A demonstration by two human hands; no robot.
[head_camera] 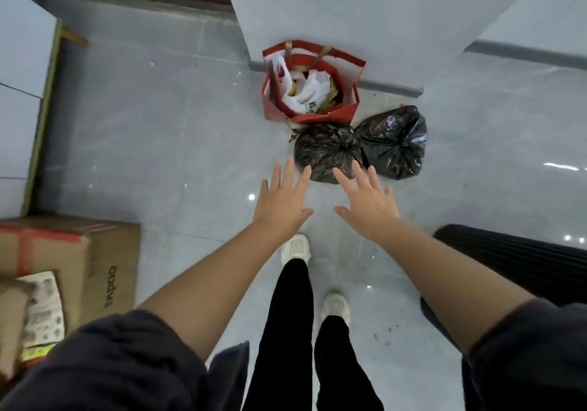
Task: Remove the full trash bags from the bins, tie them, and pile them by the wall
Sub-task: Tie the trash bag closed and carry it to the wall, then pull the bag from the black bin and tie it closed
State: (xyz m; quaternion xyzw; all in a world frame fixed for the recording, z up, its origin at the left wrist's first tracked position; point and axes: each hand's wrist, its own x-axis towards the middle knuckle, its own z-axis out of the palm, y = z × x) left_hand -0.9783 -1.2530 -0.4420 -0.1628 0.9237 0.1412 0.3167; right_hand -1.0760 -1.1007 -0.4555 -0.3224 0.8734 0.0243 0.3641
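Two tied black trash bags lie side by side on the grey tiled floor at the foot of a white wall corner: the left bag and the right bag, each knotted on top. My left hand and my right hand stretch out over the floor just short of the left bag, fingers spread and straight, holding nothing. The right hand's fingertips overlap the near edge of the left bag in view; I cannot tell whether they touch it.
A red paper shopping bag stuffed with white plastic bags stands against the wall corner behind the black bags. Cardboard boxes sit at the near left. A black ribbed object is at the right. My feet stand below the hands.
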